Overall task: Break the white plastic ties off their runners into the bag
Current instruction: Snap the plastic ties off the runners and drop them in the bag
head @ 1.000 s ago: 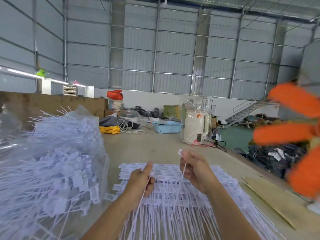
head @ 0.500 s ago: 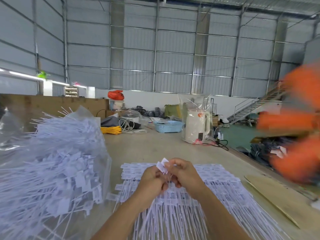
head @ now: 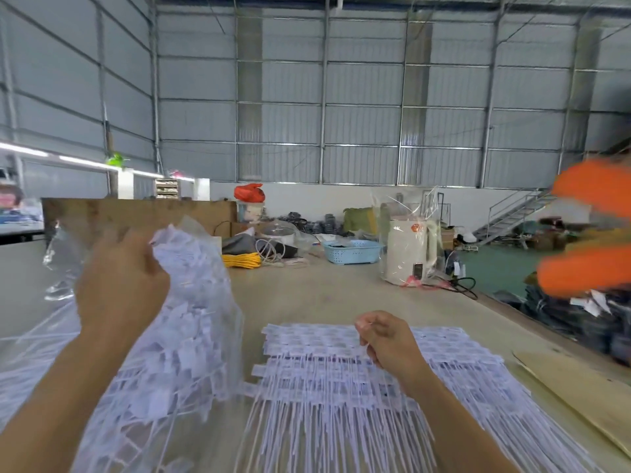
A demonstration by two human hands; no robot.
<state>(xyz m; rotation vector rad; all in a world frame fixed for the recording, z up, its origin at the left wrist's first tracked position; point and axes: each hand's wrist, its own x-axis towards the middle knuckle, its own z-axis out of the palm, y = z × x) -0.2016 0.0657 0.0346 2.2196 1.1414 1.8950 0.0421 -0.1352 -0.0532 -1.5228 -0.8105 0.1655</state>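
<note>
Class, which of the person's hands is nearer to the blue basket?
Right. The right hand is over the tie sheets, below the blue basket; the left hand is far left at the bag.

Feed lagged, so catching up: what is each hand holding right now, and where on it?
The left hand is up at the top of the bag; whether it grips anything cannot be told. The right hand pinches a thin white strip near its upper end.

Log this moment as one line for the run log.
left hand at bag mouth | right hand pinching thin strand over ties on table
</note>
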